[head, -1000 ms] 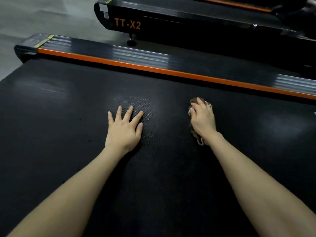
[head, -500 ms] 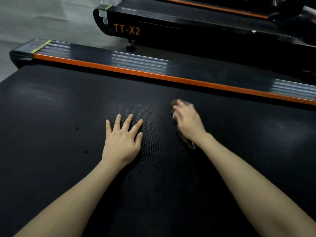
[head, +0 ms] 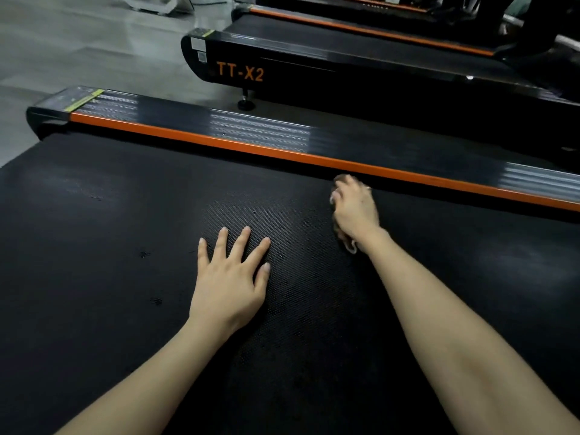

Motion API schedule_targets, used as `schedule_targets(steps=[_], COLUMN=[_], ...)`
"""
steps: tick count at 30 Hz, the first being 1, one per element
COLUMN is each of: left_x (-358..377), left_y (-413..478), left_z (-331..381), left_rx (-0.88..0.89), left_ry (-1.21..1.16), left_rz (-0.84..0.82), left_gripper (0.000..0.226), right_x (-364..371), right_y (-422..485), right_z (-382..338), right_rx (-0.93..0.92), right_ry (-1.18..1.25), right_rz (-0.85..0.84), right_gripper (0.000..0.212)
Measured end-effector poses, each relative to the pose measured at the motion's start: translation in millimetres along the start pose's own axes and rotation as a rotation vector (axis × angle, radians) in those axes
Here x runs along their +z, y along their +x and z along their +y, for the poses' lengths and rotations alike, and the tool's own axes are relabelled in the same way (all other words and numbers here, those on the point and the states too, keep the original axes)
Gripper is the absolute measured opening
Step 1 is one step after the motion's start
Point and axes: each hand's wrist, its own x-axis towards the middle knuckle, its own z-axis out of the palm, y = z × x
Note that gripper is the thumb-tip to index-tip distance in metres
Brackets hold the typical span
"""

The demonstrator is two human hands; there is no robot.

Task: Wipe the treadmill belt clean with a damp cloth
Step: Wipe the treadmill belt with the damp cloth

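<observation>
**Cloth at the far rail, belt running crosswise**

The treadmill belt (head: 94,246) fills the view beneath us. Its long axis runs left to right across our reach, parallel to the orange side rail (head: 219,142) along its far edge. Our left hand (head: 230,277) lies flat on the belt near the middle, fingers straight and spread, holding nothing; we take it for a brace. Our right hand (head: 354,211) reaches further out, just short of the rail, with its fingers curled down over the cloth (head: 350,246). Only a small edge of the cloth shows by the wrist, and a bit more past the fingertips. So the cloth sits at the belt's far edge, to the right of and beyond the bracing hand. Two dark specks (head: 144,254) lie on the belt to the left of the left hand, well apart from the cloth. We judge the next stroke must either draw back toward us or sweep leftward along the belt's length. The left hand is nearer those specks, but only the right holds the cloth.
</observation>
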Motion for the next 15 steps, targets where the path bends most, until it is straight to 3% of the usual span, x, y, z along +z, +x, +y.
schedule_targets(steps=[5,10,15], left_x=[0,2,1], left_y=[2,3,-1], left_z=[2,0,-4], left_rx=[-0.006,0.003,0.007], left_ry=[0.013,0.019,0.002], left_rz=[0.011,0.008,0.016], left_gripper=[0.070,0.068,0.067], right_x=[6,35,1], right_y=[27,19,7], right_z=[-24,-83,-26], right_rx=[0.204,-0.194,-0.117], right_ry=[-0.156,-0.068,0.004], right_rz=[0.022,-0.111,-0.075], right_gripper=[0.031,0.032,0.032])
